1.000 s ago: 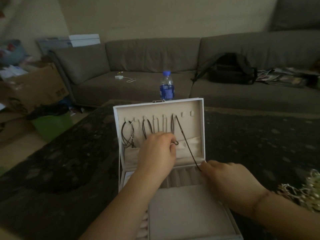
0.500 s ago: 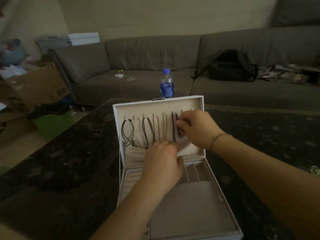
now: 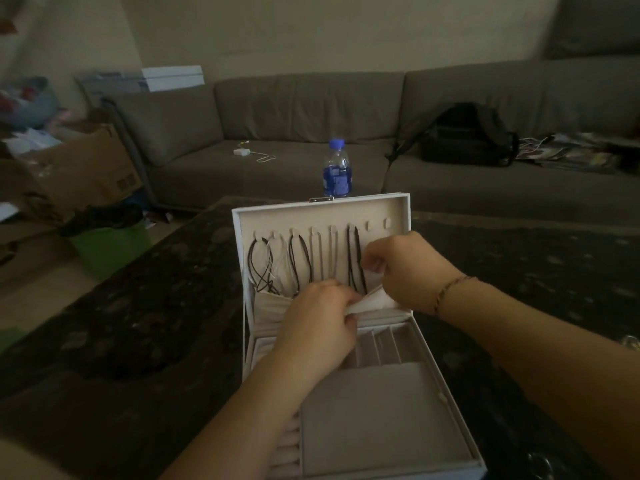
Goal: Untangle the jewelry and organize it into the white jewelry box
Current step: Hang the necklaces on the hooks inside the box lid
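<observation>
The white jewelry box [image 3: 446, 403] stands open on the dark table, its lid upright. Several dark cord necklaces [image 3: 355, 261] hang from hooks inside the lid, their lower ends dropping into a pale fabric pocket [image 3: 270, 304]. My left hand [image 3: 317, 327] pinches the pocket's top edge and pulls it toward me. My right hand [image 3: 405, 268] is at the lid beside the rightmost dark necklace, fingers curled on its lower end at the pocket opening. The tray below shows empty beige compartments.
A blue-capped water bottle [image 3: 336, 171] stands just behind the lid. The dark patterned table [image 3: 138, 306] spreads to both sides. A grey sofa [image 3: 304, 116] with a black backpack [image 3: 467, 136] lies beyond. A cardboard box [image 3: 79, 171] and green bin [image 3: 110, 244] sit at left.
My right hand came up from the box's front right to the lid, bringing the necklace's loose end with it. My left hand dropped from the hooks to the pocket edge and pulled it open.
</observation>
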Tool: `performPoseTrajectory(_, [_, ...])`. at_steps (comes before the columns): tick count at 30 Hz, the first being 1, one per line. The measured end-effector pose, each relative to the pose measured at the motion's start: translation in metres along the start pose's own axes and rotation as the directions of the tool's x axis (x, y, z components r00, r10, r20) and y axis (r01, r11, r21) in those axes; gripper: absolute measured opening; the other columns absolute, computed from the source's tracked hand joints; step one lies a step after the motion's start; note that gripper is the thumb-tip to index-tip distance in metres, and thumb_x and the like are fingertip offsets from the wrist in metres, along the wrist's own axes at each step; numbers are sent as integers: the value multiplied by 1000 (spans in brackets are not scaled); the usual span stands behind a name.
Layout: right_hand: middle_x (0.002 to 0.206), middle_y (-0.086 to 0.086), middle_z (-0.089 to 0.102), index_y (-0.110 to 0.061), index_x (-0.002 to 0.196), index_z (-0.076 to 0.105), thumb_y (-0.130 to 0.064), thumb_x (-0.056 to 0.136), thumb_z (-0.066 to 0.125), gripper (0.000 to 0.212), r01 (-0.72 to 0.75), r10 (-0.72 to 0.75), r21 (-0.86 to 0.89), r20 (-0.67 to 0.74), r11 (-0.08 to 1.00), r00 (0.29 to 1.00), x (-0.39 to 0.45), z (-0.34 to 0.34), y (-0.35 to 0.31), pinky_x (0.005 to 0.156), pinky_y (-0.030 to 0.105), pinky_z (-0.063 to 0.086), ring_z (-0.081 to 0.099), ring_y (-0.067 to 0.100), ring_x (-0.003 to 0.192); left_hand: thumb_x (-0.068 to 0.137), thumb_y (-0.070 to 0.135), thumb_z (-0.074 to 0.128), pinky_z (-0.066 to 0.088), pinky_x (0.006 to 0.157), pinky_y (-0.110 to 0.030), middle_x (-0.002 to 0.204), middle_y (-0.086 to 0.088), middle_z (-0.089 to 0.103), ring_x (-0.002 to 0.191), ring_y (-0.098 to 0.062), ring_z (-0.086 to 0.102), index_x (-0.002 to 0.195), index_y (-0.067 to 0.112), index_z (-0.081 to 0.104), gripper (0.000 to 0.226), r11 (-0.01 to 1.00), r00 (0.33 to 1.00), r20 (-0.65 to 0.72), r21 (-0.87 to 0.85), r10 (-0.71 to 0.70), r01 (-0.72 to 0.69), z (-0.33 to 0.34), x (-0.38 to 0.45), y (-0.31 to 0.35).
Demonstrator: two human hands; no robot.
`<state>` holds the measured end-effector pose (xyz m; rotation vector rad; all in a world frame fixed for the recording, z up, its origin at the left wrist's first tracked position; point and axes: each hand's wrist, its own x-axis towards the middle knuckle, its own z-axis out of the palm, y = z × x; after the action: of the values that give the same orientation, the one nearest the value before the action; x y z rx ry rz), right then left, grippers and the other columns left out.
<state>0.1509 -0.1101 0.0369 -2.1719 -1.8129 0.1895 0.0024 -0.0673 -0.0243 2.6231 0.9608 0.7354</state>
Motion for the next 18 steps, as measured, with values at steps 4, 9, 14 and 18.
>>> performPoseTrajectory(4, [115, 0, 63, -24, 120, 61, 0, 90, 50, 40, 65, -53, -80, 145, 995, 988, -6, 18, -3, 97, 37, 52, 61, 20, 106, 90, 13, 62, 50, 85, -33, 105, -1, 65, 101, -19, 60, 114, 17, 71, 26, 999, 1000, -12, 34, -14, 14, -3, 3, -1])
performPoseTrajectory(9, [125, -1, 62, -28, 130, 52, -1, 89, 51, 49, 116, -114, -6, 124, 993, 986, -12, 28, 6, 102, 34, 48, 58, 18, 116, 86, 4, 65, 47, 83, -30, 95, 3, 65, 96, -17, 56, 103, 17, 73, 23, 990, 993, -113, 138, 30, -15, -5, 9, -4])
performPoseTrajectory(14, [127, -5, 59, -27, 130, 55, -10, 95, 50, 38, 232, -240, -116, -66, 966, 968, -21, 28, 12, 105, 28, 42, 54, 14, 118, 93, 23, 63, 46, 77, -26, 96, 11, 64, 92, -10, 57, 102, 28, 68, 12, 976, 974, -222, 199, -44, 89, -4, 7, -6])
performPoseTrajectory(18, [112, 0, 65, -21, 106, 69, -10, 83, 65, 25, 313, -366, -300, -139, 901, 920, -28, 36, 22, 92, 37, 52, 60, 21, 106, 92, 18, 60, 35, 59, -24, 75, 13, 54, 72, -8, 54, 90, 28, 63, 10, 971, 972, -217, 200, -88, 133, 1, 5, -8])
